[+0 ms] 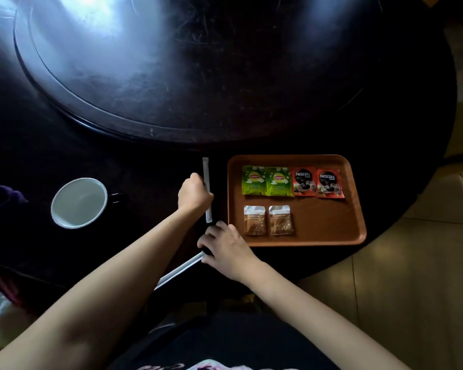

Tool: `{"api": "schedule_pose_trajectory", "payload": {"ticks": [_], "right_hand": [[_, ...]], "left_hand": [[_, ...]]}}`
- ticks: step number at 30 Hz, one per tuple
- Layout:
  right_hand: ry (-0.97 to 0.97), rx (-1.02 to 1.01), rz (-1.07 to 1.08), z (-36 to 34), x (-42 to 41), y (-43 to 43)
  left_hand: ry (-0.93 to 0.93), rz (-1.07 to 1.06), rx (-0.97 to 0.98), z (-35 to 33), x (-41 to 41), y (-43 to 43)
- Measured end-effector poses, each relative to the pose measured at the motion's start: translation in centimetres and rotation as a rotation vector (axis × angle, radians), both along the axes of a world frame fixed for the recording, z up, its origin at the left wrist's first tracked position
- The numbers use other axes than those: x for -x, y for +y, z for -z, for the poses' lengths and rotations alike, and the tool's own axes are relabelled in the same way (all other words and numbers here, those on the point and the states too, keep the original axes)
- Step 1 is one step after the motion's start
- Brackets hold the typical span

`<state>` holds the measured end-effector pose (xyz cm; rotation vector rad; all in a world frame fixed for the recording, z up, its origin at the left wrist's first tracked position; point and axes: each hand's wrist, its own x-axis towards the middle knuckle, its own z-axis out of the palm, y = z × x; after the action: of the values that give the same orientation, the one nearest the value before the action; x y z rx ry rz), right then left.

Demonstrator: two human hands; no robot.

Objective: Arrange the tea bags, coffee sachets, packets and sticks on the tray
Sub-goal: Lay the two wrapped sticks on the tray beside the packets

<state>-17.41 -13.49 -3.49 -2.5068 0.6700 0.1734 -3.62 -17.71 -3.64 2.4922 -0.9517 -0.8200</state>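
An orange-brown tray (354, 209) lies on the dark table at the right. On it sit two green tea bags (266, 180), two red coffee sachets (318, 182) and two brown packets (267, 219). Left of the tray, my left hand (194, 194) is closed on a white stick (205, 169) that points away from me. My right hand (225, 247) rests by the tray's near left corner, fingers on the end of a second white stick (178, 271) that lies slanted at the table's edge.
A white-lined mug (78, 202) with a dark handle stands on the table at the left. A raised round turntable (171, 62) fills the middle of the table beyond. Tiled floor shows at the right.
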Motion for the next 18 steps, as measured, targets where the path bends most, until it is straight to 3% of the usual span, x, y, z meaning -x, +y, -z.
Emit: {"api": "schedule_pose_trajectory", "payload": {"ticks": [12, 16, 18], "right_hand": [[0.041, -0.091, 0.088, 0.1, -1.6, 1.2], [-0.022, -0.293, 0.275, -1.3, -1.0, 0.3], [-0.100, -0.392, 0.408, -2.4, -0.3, -0.5]], "left_hand": [[-0.103, 0.155, -0.125, -0.2, -1.3, 0.2], [0.023, 0.185, -0.073, -0.5, -2.9, 1.1], [0.212, 0.153, -0.033, -0.6, -3.5, 1.9]]}}
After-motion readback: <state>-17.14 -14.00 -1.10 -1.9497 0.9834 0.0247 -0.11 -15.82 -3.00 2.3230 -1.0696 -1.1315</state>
